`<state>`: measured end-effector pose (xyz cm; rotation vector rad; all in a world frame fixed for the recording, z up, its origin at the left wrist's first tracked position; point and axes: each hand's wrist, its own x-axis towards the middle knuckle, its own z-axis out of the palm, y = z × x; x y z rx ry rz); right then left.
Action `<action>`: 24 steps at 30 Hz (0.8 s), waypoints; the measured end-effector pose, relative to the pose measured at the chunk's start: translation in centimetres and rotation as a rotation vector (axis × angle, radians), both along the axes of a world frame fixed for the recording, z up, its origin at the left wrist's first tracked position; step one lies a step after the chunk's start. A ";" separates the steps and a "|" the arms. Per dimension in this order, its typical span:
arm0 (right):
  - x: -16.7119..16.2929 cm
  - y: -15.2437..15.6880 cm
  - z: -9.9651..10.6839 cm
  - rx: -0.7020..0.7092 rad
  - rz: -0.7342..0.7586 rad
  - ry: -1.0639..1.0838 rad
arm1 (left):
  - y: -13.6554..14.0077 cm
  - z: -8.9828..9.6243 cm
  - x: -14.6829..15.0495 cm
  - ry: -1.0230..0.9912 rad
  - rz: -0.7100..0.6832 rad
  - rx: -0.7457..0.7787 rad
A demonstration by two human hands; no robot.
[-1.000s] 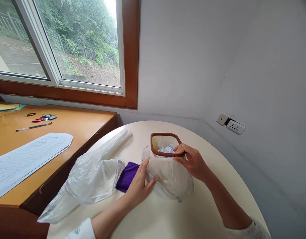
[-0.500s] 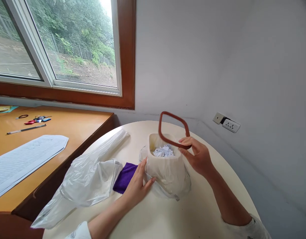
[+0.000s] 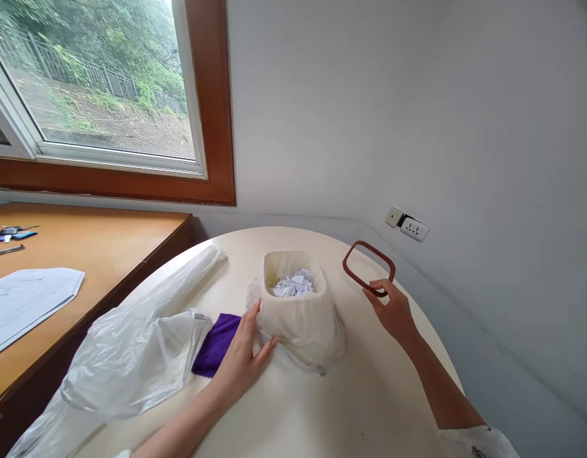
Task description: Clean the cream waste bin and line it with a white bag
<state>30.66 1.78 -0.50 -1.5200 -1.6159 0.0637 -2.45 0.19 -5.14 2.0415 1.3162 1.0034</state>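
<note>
A small trash bin (image 3: 293, 318) lined with a thin whitish plastic bag stands upright on the round table. Torn white paper scraps (image 3: 296, 284) lie inside it, and the bag's edge is folded down over the outside. My left hand (image 3: 245, 353) rests against the bin's left side, fingers apart. Off to the right, my right hand (image 3: 391, 312) pinches a brown rounded-square rim frame (image 3: 369, 251) by its near corner, holding it tilted above the table. Beside my left hand lies a folded purple cloth (image 3: 217, 343).
Crumpled clear plastic bags (image 3: 140, 356) spread over the round table's (image 3: 369, 407) left part. A wooden desk (image 3: 126, 235) adjoins on the left, with papers (image 3: 30, 299), a pen (image 3: 7, 251) and keys (image 3: 9, 234). A wall socket (image 3: 414, 229) sits behind on the right.
My right hand has carried the brown frame from above the bin to the right and lower. My left hand stays at the bin. The view has turned slightly right.
</note>
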 end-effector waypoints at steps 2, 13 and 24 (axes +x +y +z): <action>0.7 -0.5 -1.8 -0.052 0.004 -0.014 | 0.0 0.0 0.0 0.002 -0.008 -0.008; 2.3 -5.2 -5.6 -0.246 -0.086 -0.108 | 0.1 0.1 0.2 -0.016 -0.003 0.025; 1.6 -6.9 -6.2 -0.302 -0.113 -0.349 | -0.4 0.9 -0.3 0.060 -0.018 -0.023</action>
